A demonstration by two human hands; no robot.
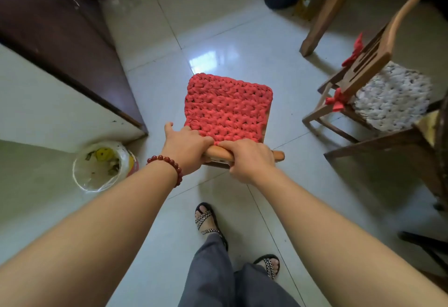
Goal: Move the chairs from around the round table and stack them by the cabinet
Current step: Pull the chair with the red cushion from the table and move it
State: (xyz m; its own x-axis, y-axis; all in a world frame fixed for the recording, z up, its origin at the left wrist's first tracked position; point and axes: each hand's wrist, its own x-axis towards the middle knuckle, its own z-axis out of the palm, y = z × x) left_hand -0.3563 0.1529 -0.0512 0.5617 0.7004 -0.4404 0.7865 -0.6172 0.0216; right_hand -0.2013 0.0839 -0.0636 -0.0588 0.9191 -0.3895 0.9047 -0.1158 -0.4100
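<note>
A small wooden chair with a red knitted cushion (228, 108) is in front of me over the tiled floor. Both hands grip the top rail of its backrest: my left hand (186, 146), with a red bead bracelet on the wrist, at the rail's left end, my right hand (249, 158) beside it. A second wooden chair with a white knitted cushion (392, 95) and red ties stands to the right. The dark brown cabinet (60, 30) runs along the left.
A bucket lined with a plastic bag (101, 166) holding scraps sits on the floor at the cabinet's near corner. A wooden table leg (322, 15) stands upper right, and dark furniture legs at the right edge. My sandalled feet are below.
</note>
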